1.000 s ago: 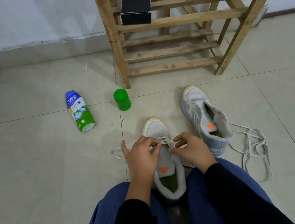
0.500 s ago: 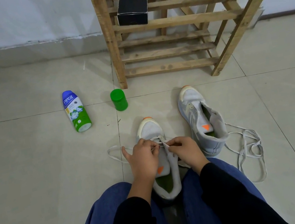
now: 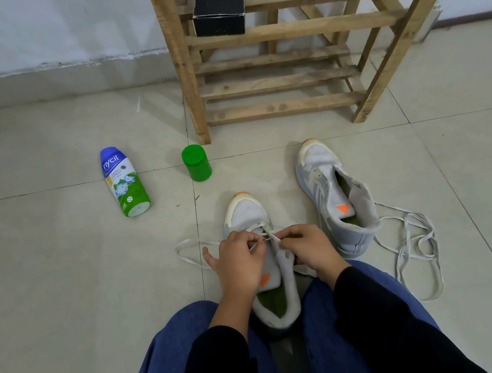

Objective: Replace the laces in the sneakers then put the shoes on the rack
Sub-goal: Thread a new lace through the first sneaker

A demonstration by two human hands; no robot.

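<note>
Head view: both hands, left hand (image 3: 241, 264) and right hand (image 3: 309, 245), pinch a lace (image 3: 188, 251) at the near sneaker (image 3: 248, 215), just begun. Beside it, the second sneaker (image 3: 334, 193) sits unlaced, its lace (image 3: 413, 250) loose. Both remain off the rack (image 3: 279, 82).

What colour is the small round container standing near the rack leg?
Green container, clearest in the head view.

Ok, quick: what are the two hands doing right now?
Left hand: closed, pinching the lace over the near sneaker.
Right hand: closed, pinching the same lace at the eyelets.
</note>
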